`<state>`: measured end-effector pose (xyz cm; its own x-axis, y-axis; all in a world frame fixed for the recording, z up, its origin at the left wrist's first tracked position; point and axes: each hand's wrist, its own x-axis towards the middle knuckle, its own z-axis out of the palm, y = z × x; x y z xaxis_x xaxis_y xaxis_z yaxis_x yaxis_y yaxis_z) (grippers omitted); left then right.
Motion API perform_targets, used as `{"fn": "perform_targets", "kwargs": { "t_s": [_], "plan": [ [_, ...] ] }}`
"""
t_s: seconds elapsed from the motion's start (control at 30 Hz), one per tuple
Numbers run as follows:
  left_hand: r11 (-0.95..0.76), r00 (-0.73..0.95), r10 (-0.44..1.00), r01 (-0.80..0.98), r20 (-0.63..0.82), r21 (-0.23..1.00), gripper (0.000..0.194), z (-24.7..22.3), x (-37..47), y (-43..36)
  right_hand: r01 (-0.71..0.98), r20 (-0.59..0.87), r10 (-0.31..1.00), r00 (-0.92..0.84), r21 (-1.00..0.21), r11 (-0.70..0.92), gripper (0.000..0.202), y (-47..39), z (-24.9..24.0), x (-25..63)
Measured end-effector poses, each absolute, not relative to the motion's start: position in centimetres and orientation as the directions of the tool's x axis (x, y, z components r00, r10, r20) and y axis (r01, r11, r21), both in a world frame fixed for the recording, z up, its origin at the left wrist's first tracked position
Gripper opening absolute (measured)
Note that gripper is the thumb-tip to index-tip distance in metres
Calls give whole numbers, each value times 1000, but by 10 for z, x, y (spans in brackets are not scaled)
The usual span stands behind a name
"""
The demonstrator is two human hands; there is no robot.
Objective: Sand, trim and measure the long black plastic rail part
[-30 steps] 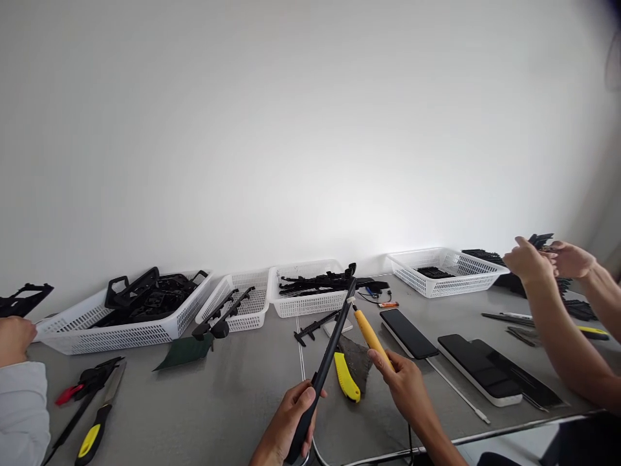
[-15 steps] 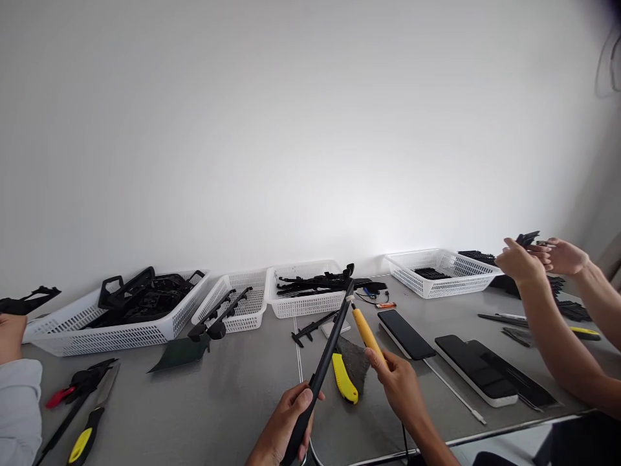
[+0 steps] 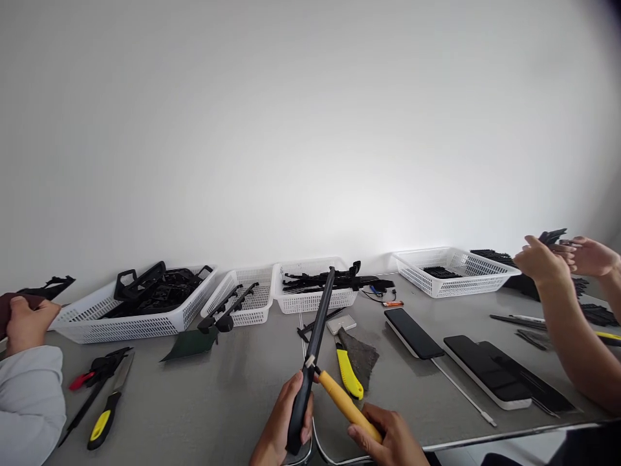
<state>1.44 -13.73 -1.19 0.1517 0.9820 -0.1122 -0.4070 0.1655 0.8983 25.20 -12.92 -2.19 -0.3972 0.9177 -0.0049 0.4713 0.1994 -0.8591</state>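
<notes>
My left hand (image 3: 286, 411) is closed around the lower end of a long black plastic strip (image 3: 320, 323), which slants up and away from me. In my right hand (image 3: 388, 433) is a slim tool with a yellow handle (image 3: 349, 404). Its short, pale tip lies against the strip just above my left thumb; the exact kind of tool cannot be made out. A yellow-handled cutter (image 3: 348, 372) lies on the table beyond the tool, partly on a dark grey cloth (image 3: 361, 359). Behind the strip are a black caliper (image 3: 305, 331) and a small whitish block (image 3: 342, 323).
White baskets (image 3: 140, 327) of black plastic parts line the wall. Phones (image 3: 412, 333) and a white cable (image 3: 463, 391) lie on the right. At left are a yellow-black file (image 3: 109, 404) and a co-worker's hand (image 3: 32, 320); another person's hands (image 3: 548, 259) work at right.
My right hand has brought the yellow-handled tool down along the strip, from near its far end to just above my left hand. The view has shifted slightly left.
</notes>
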Motion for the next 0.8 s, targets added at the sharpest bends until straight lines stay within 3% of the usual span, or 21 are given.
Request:
{"fn": "perform_targets", "kwargs": {
  "t_s": [0.2, 0.33, 0.53, 0.67, 0.8],
  "plan": [
    [156, 169, 982, -511, -79, 845, 69, -18, 16, -132, 443, -8, 912, -411, -875, 193, 65, -127, -22, 252],
    [124, 83, 992, -539, -93, 833, 72, -17, 17, -132, 506, -77, 930, -358, -854, 124, 66, -127, -24, 247],
    [88, -3, 994, -529, -106, 844, 65, -13, 17, -132, 671, -95, 980, -176, -740, 48, 43, -127, -23, 233],
    [82, -14, 995, -512, -104, 855, 70, -11, 17, -132, 752, -124, 983, -138, -659, 23, 42, -127, -23, 225],
    [82, -7, 995, -496, -98, 865, 76, -11, 17, -132, 734, -122, 975, -185, -677, 55, 46, -130, -25, 227]
  ]
}}
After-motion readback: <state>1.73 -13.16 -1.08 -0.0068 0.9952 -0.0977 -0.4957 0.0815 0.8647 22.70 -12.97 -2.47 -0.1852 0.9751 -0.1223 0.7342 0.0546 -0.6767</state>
